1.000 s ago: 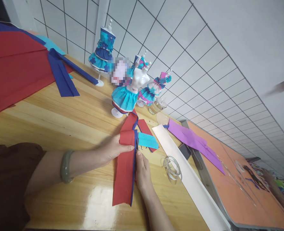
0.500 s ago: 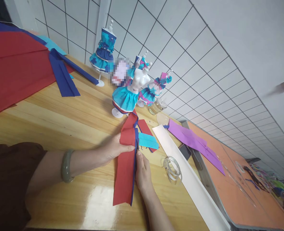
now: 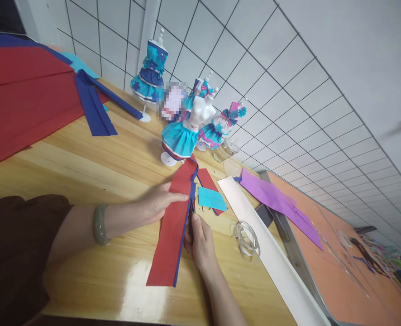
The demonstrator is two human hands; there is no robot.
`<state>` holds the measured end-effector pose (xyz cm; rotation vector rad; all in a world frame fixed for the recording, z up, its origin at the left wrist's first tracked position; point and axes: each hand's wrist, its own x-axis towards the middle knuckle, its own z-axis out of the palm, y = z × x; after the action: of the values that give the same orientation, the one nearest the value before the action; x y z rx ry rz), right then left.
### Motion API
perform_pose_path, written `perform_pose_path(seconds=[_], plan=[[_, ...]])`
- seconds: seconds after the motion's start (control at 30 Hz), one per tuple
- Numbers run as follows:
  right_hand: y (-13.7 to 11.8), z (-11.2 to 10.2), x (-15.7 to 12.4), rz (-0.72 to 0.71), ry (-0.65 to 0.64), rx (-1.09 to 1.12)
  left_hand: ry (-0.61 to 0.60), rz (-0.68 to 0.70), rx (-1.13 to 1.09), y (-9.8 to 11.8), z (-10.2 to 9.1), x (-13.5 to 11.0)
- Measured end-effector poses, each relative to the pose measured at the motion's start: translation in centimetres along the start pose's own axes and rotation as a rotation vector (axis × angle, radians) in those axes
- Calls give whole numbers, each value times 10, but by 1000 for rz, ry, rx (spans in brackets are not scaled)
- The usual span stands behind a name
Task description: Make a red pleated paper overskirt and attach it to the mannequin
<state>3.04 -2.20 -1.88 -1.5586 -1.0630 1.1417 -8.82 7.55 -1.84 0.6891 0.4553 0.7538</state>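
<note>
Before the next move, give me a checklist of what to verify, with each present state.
1. Left hand holding the red strip: ok.
2. Right hand holding the dark tool: ok.
3. Left thumb clear of the tool's tip: cannot tell; they look very close.
4. Strip's far end free of the bare-torso mannequin: cannot tell.
5. Surroundings free of scraps: not ok; small dark bits lie beside the turquoise paper.
6. Pale coil away from both hands: ok.
</note>
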Motion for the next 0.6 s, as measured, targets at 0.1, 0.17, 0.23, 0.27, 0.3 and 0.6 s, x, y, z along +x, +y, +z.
perform_pose_path(seconds=[0.1,0.17,0.23,0.27,0.3,0.6], plan=[[1,-1,0,9,12,11,6,5,22,-2,-1,0],[1,-1,0,12,14,7,-6,14,34,-2,-1,-1],[1,-1,-1,1,12,-5,-16,17,51,-3,0,-2],[1,-1,-1,-9,13,-11,-16,14,60,-3,1,-3],[1,-1,-1,-17,18,-15,-13,10,65,-3,1,-4],[-4,1,-3,8,76,-76,43,-28,81,-8,7,-5]])
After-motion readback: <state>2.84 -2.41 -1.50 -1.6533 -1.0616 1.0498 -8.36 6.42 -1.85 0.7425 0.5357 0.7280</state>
